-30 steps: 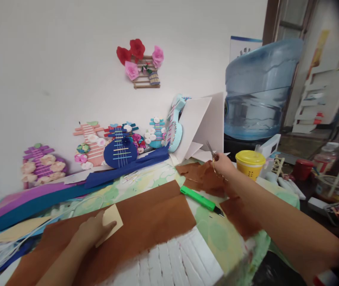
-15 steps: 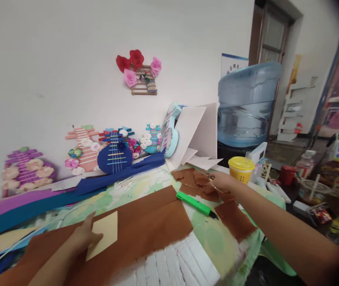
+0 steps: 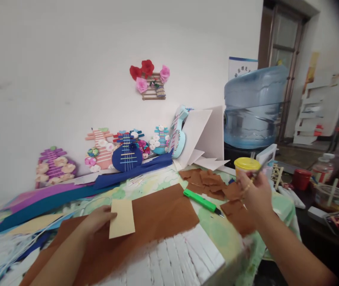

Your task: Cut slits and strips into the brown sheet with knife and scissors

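My left hand [image 3: 99,218] pinches the left edge of a small cream paper rectangle [image 3: 122,219], over a large brown crepe paper sheet [image 3: 160,210]. My right hand [image 3: 254,194] is closed around scissors [image 3: 261,169] whose dark blades point up and away, in front of a yellow-lidded tub [image 3: 247,163]. Below that hand and to its left lie torn or cut brown pieces [image 3: 208,182]. Between the large sheet and these pieces is a green utility knife [image 3: 202,201]. A white grooved board [image 3: 184,254] lies at the near edge, partly under the brown sheet.
Decorated lute-shaped crafts [image 3: 126,155] lean against the wall, with blue, teal and purple paper strips [image 3: 59,198] before them. White boards [image 3: 208,135] stand beside a large water bottle [image 3: 253,111]. Cups and bottles [image 3: 333,194] crowd a dark surface at right.
My right hand has moved right and nearer, off the brown pieces, carrying the scissors with blades now upward. The cream paper has turned more upright in my left hand. The view has shifted left.
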A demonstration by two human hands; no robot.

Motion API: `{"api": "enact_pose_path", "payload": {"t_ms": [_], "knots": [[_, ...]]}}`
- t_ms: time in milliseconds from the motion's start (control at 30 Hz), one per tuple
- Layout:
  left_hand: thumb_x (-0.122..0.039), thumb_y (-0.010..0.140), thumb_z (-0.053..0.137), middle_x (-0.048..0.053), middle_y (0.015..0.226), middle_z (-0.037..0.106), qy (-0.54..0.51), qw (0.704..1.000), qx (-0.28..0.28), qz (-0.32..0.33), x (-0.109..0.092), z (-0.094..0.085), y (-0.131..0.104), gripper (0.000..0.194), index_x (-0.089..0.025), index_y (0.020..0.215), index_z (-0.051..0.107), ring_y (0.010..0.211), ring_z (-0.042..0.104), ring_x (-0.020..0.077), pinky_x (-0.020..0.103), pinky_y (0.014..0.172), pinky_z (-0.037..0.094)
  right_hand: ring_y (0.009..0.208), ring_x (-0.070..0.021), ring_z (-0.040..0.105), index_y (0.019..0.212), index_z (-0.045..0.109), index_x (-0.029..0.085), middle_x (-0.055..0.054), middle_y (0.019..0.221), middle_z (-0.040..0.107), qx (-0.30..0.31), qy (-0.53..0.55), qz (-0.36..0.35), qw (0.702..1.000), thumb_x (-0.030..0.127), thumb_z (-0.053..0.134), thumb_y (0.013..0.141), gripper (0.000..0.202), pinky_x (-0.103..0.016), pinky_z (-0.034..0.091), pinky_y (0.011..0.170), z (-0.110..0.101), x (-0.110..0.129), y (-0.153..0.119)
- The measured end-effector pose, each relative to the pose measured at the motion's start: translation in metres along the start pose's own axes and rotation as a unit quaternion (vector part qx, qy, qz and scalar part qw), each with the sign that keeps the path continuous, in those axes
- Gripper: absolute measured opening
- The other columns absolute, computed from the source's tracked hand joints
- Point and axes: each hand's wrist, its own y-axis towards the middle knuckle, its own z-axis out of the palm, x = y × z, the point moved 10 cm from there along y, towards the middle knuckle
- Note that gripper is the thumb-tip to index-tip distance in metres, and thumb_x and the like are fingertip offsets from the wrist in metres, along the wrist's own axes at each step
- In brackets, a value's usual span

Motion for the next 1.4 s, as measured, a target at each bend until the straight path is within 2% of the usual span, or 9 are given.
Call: {"api": "enact_pose_path", "payload": {"t_ms": [133,300,400,600,867,1033,1100,1200,1400], "knots": [[-0.039,0.061,0.059,0.004,0.079,0.063,-0.030,0.994,0.097,0.040,-0.042,0.022,-0.039,0.033,-0.015,0.083,0.058,0.075,0.059,0.0213,0.028,0.060,0.046,0.054,-0.0126,0.048,0.070,0.043,0.022,0.002,0.061,0.048,0.025,0.110,0.082,0.990,0.042,0.058,0.065,0.026,-0.026,0.039,0.052,0.005,-0.002,-0.055],[-0.045,0.057,0.062,0.001,0.071,0.060,-0.058,0.977,0.185,0.088,-0.080,0.084,-0.097,0.035,-0.016,0.076,0.058,0.062,0.055,0.0164,0.025,0.054,0.041,0.078,-0.0180,0.054,0.073,0.045,0.021,-0.004,0.088,0.059,0.336,0.190,0.101,0.917,0.034,0.067,0.059,0.029,-0.030,0.043,0.068,0.106,0.035,-0.123],[-0.048,0.056,0.060,0.000,0.060,0.054,-0.093,0.968,0.215,0.090,-0.080,0.114,-0.120,0.037,-0.015,0.071,0.055,0.051,0.049,0.0119,0.024,0.050,0.039,0.078,-0.0192,0.056,0.073,0.044,0.020,-0.004,0.088,0.060,0.425,0.211,0.157,0.866,0.033,0.068,0.057,0.032,-0.031,0.045,0.064,0.139,0.037,-0.153],[-0.045,0.059,0.061,-0.002,0.058,0.050,-0.131,0.965,0.215,0.078,-0.069,0.126,-0.115,0.034,-0.015,0.072,0.052,0.046,0.045,0.0087,0.022,0.046,0.036,0.056,-0.0111,0.053,0.070,0.036,0.021,0.005,0.066,0.054,0.410,0.292,0.294,0.813,0.024,0.069,0.054,0.037,-0.025,0.042,0.053,0.142,0.013,-0.154],[-0.045,0.075,0.047,0.002,0.064,0.054,-0.091,0.965,0.228,0.094,-0.081,0.162,-0.102,0.032,-0.013,0.081,0.050,0.051,0.051,0.0104,0.023,0.048,0.041,0.056,-0.0123,0.055,0.073,0.045,0.019,0.003,0.064,0.056,0.462,0.267,0.294,0.793,0.029,0.068,0.057,0.030,-0.025,0.044,0.054,0.137,0.012,-0.151],[-0.048,0.077,0.041,0.009,0.097,0.058,0.042,0.965,0.189,0.175,-0.081,0.144,-0.091,0.040,-0.017,0.100,0.052,0.088,0.054,0.0210,0.032,0.076,0.041,0.062,-0.0176,0.059,0.076,0.049,0.018,0.000,0.067,0.062,0.402,0.258,0.308,0.823,0.028,0.070,0.055,0.031,-0.029,0.046,0.057,0.127,0.001,-0.131],[-0.049,0.072,0.047,0.011,0.122,0.043,0.122,0.964,0.141,0.191,-0.067,0.123,-0.076,0.052,-0.017,0.112,0.046,0.114,0.034,0.0271,0.037,0.094,0.024,0.061,-0.0181,0.059,0.078,0.052,0.018,-0.002,0.069,0.063,0.402,0.265,0.321,0.816,0.028,0.069,0.056,0.029,-0.029,0.046,0.055,0.126,-0.001,-0.126],[-0.052,0.069,0.046,0.017,0.133,0.025,0.239,0.951,0.099,0.169,-0.033,0.105,-0.059,0.068,-0.009,0.121,0.038,0.123,0.010,0.0335,0.047,0.098,0.004,0.060,-0.0182,0.061,0.080,0.054,0.017,-0.004,0.070,0.065,0.435,0.262,0.344,0.790,0.029,0.066,0.060,0.026,-0.028,0.046,0.053,0.135,-0.003,-0.131],[-0.056,0.077,0.027,0.016,0.138,0.008,0.367,0.911,0.104,0.155,-0.004,0.121,-0.076,0.072,-0.008,0.131,0.023,0.125,-0.002,0.0306,0.051,0.096,-0.002,0.064,-0.0204,0.062,0.081,0.050,0.019,-0.004,0.071,0.065,0.528,0.238,0.362,0.730,0.026,0.066,0.060,0.028,-0.033,0.049,0.058,0.174,0.009,-0.166]]}}
